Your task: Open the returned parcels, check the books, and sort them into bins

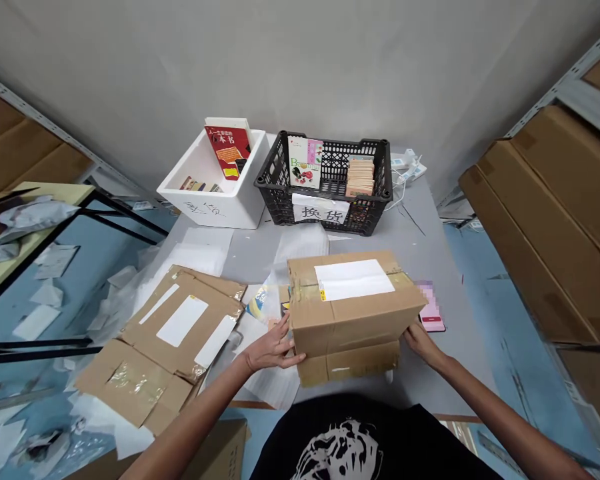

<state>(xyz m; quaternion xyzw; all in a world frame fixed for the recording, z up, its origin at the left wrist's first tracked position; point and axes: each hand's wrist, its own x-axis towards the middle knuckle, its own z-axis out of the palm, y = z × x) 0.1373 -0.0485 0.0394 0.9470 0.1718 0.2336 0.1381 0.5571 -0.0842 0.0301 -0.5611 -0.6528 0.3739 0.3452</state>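
Observation:
A brown cardboard box [360, 310] with a white label on top is in front of me at the table's near edge. Its lower flap hangs open toward my body. My left hand [276, 345] presses against the box's left side, thumb at the near corner and fingers along the side. On the other side, my right hand [421, 341] grips the lower right edge, its fingertips hidden by the cardboard. Between them the box is held, slightly tilted. To its left lies a flattened cardboard carton [150, 360] with white labels and clear tape.
Behind stand a white foam bin [230, 210] holding books and a black plastic crate [280, 210] with more books. A phone [433, 313] lies right of the box, a power strip [410, 170] farther back. Large cartons [555, 220] flank the table at right; packing scraps litter the left floor.

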